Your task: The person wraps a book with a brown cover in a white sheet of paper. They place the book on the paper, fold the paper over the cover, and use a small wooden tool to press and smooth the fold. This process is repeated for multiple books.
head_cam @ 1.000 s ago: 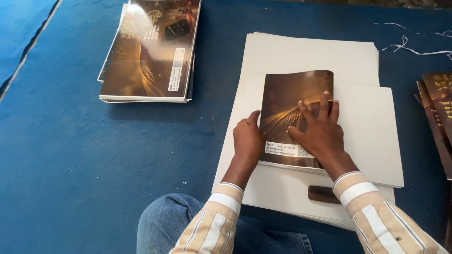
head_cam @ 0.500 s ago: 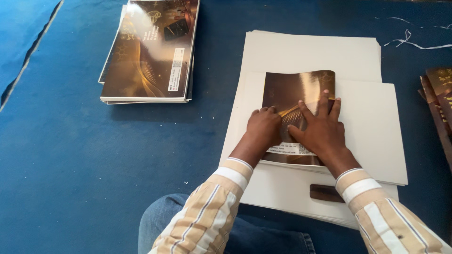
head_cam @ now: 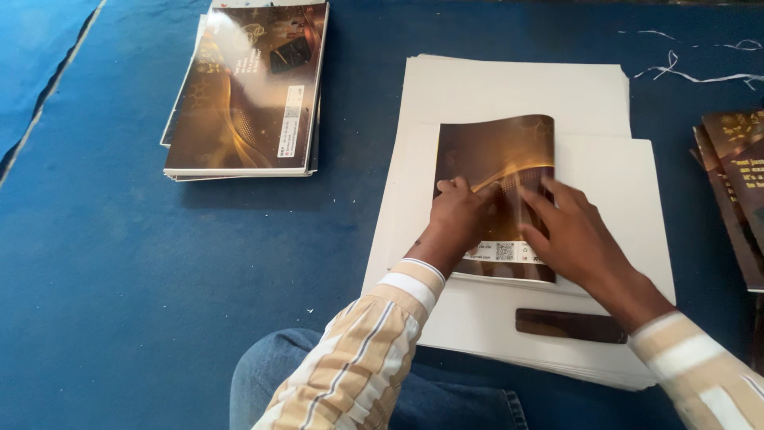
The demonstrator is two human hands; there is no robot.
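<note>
A brown and gold booklet (head_cam: 495,191) is seen lying flat on a stack of white sheets (head_cam: 605,183), its long axis running away from the person, its spine side to the left; its far edge is curled up slightly.

Left hand (head_cam: 463,216) is laid on the lower left part of the cover, fingers loosely curled, knuckles up; nothing is enclosed by it, the cover is only pressed; right hand (head_cam: 569,231) is spread flat over the lower right part, fingers pointed up and left toward the middle of the cover, the grip wide open and holding nothing. Fingertips of both hands are nearly met at the cover's centre; both hands are equally near, the booklet lying directly beneath them and stretching away beyond the fingertips.

A dark flat bar (head_cam: 570,325) is set on the white sheets just near the right wrist, apart from the booklet; whether it is a ruler or a folding tool cannot be told.

The surface is a blue carpeted floor (head_cam: 119,279); a pile of like booklets (head_cam: 247,91) is placed well apart to the upper left; more covers (head_cam: 736,187) are fanned at the right edge; white scraps of string (head_cam: 684,73) are scattered at the far right. A knee in blue jeans (head_cam: 334,382) is seen at the bottom; striped sleeves are worn.
</note>
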